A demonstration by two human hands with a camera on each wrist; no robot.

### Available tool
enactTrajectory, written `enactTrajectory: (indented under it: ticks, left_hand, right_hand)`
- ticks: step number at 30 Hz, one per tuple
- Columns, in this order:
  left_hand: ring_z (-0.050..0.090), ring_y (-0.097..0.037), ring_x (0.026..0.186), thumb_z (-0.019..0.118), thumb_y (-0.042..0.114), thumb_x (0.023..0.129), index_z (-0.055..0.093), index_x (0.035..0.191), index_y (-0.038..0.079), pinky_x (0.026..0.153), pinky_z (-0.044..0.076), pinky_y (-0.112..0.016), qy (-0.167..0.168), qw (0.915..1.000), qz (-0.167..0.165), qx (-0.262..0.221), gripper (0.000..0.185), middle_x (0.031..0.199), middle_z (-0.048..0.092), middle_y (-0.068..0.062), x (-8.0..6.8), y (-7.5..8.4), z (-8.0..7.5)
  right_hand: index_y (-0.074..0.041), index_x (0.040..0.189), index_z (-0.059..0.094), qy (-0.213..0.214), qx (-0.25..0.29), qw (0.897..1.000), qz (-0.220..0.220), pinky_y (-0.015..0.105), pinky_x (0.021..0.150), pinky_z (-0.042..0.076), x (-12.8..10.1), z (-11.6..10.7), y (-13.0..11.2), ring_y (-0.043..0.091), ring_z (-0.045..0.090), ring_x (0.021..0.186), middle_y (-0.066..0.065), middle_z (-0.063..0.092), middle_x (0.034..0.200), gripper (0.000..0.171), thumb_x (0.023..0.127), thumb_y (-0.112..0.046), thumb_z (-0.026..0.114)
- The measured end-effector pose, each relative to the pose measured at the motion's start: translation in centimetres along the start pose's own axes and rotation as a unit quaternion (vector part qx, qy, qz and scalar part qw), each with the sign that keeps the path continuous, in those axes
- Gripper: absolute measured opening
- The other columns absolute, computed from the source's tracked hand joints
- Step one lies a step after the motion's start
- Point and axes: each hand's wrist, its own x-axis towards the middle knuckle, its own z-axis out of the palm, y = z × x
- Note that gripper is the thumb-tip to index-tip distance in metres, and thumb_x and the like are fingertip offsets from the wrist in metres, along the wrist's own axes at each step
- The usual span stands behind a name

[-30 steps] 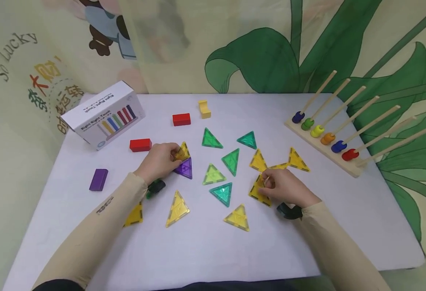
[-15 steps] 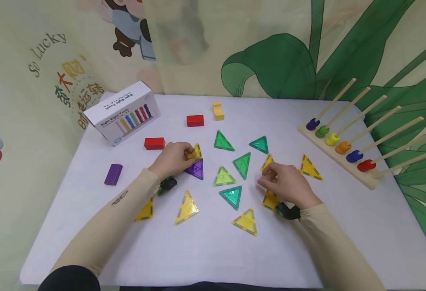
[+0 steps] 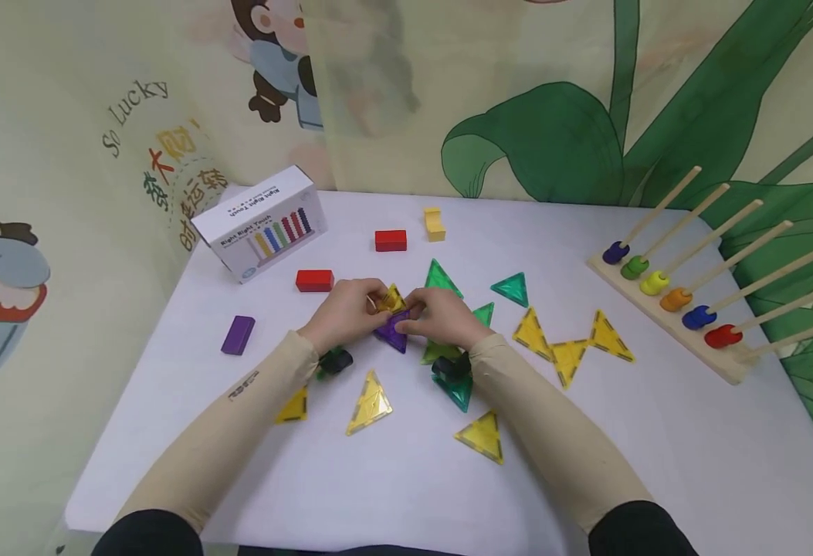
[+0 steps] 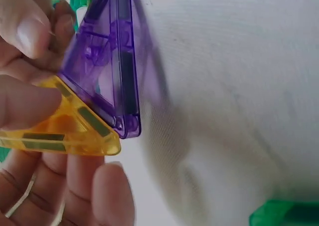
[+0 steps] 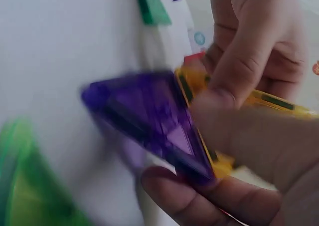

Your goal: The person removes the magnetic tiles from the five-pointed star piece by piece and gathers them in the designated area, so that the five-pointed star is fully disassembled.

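Both hands meet over the middle of the white table (image 3: 392, 479). My left hand (image 3: 350, 313) pinches a yellow triangle tile (image 3: 392, 300) (image 4: 65, 131). Its edge is joined to a purple triangle tile (image 3: 392, 330) (image 4: 107, 76) (image 5: 144, 111). My right hand (image 3: 437, 316) grips the purple tile, with the thumb on top and fingers underneath (image 5: 184, 201). The two tiles are lifted and tilted above the table. Green triangle tiles (image 3: 441, 278) lie partly hidden behind the right hand.
Yellow triangles (image 3: 569, 347) lie joined at right, others (image 3: 370, 403) near the front. Red blocks (image 3: 314, 280), a purple block (image 3: 238, 335), a yellow block (image 3: 435, 223) and a white box (image 3: 260, 224) sit at left and back. A wooden peg rack (image 3: 677, 309) stands right.
My right hand has left the yellow tiles at right and moved left to take hold of the purple tile beside the left hand. The head view has shifted left and down.
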Motion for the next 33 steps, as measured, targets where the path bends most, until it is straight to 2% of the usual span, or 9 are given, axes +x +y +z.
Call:
enactTrajectory:
  ticks: [4, 9, 13, 19, 22, 26, 30, 33]
  left_hand:
    - [0.061, -0.019, 0.082, 0.078, 0.016, 0.091, 0.074, 0.108, 0.012, 0.072, 0.053, -0.027, 0.004, 0.9997, 0.026, -0.003, 0.018, 0.093, 0.072, -0.004, 0.2, 0.3, 0.0]
    - [0.06, -0.021, 0.083, 0.08, 0.015, 0.089, 0.075, 0.106, 0.012, 0.077, 0.052, -0.03, 0.031, 0.9991, 0.028, -0.007, 0.018, 0.09, 0.07, -0.004, 0.2, 0.5, -0.9]
    - [0.059, -0.023, 0.083, 0.08, 0.015, 0.089, 0.074, 0.107, 0.01, 0.076, 0.051, -0.031, 0.048, 0.9988, 0.012, -0.004, 0.02, 0.09, 0.07, -0.006, 0.5, 0.2, -1.6]
    - [0.062, -0.022, 0.089, 0.076, 0.018, 0.093, 0.067, 0.123, 0.009, 0.082, 0.053, -0.031, 0.016, 0.9992, -0.036, -0.005, 0.033, 0.099, 0.071, -0.008, 1.7, -0.5, -1.4]
    - [0.064, -0.023, 0.092, 0.074, 0.017, 0.094, 0.058, 0.136, 0.01, 0.087, 0.055, -0.035, 0.02, 0.9983, -0.055, -0.001, 0.045, 0.105, 0.072, -0.009, 2.2, -0.8, -1.1]
    - [0.065, -0.027, 0.098, 0.073, 0.015, 0.094, 0.049, 0.145, 0.01, 0.095, 0.057, -0.041, 0.025, 0.9978, -0.057, 0.023, 0.056, 0.115, 0.071, -0.011, 2.5, -0.9, -0.8]
    - [0.064, -0.029, 0.108, 0.075, 0.021, 0.094, 0.053, 0.141, 0.012, 0.102, 0.055, -0.045, 0.018, 0.9969, -0.059, 0.048, 0.053, 0.123, 0.069, -0.012, 2.2, -0.6, -0.6]
    - [0.064, -0.028, 0.115, 0.077, 0.031, 0.094, 0.057, 0.141, 0.014, 0.105, 0.054, -0.046, 0.013, 0.9953, -0.055, 0.078, 0.054, 0.129, 0.068, -0.01, 1.6, -0.3, -0.4]
  right_hand:
    - [-0.007, 0.111, 0.073, 0.002, 0.022, 1.0, 0.008, 0.022, 0.065, 0.045, 0.3, 0.1, -0.1, 0.014, 0.057, 0.077, 0.004, 0.07, 0.091, 0.024, 0.095, -0.025, 0.076]
    - [-0.007, 0.104, 0.075, 0.005, 0.018, 0.999, 0.032, 0.022, 0.06, 0.043, 0.3, -0.1, 0.2, 0.014, 0.055, 0.071, 0.002, 0.066, 0.084, 0.018, 0.095, -0.023, 0.075]
    - [-0.008, 0.103, 0.076, -0.005, 0.008, 0.998, 0.056, 0.022, 0.059, 0.043, 0.2, -0.2, 0.2, 0.013, 0.056, 0.068, 0.002, 0.069, 0.083, 0.018, 0.095, -0.024, 0.076]
    - [-0.007, 0.104, 0.077, -0.034, 0.005, 0.998, 0.056, 0.021, 0.056, 0.041, -0.2, -0.3, -0.2, 0.012, 0.053, 0.062, 0.002, 0.064, 0.073, 0.019, 0.093, -0.023, 0.077]
    - [-0.009, 0.101, 0.078, -0.038, -0.007, 0.998, 0.048, 0.022, 0.058, 0.042, -0.5, 0.0, -0.6, 0.012, 0.054, 0.063, 0.0, 0.064, 0.073, 0.018, 0.092, -0.024, 0.078]
    - [-0.013, 0.1, 0.077, -0.021, -0.037, 0.998, 0.036, 0.024, 0.062, 0.043, -0.8, 0.6, -1.0, 0.013, 0.056, 0.066, -0.001, 0.065, 0.075, 0.017, 0.092, -0.028, 0.079]
    - [-0.015, 0.102, 0.076, -0.002, -0.066, 0.998, 0.023, 0.027, 0.068, 0.045, -0.9, 1.4, -1.2, 0.016, 0.057, 0.071, 0.0, 0.066, 0.078, 0.021, 0.091, -0.031, 0.081]
    - [-0.015, 0.109, 0.076, 0.011, -0.091, 0.996, 0.007, 0.032, 0.079, 0.05, -1.1, 1.6, -1.2, 0.018, 0.06, 0.084, 0.001, 0.07, 0.089, 0.028, 0.09, -0.035, 0.081]
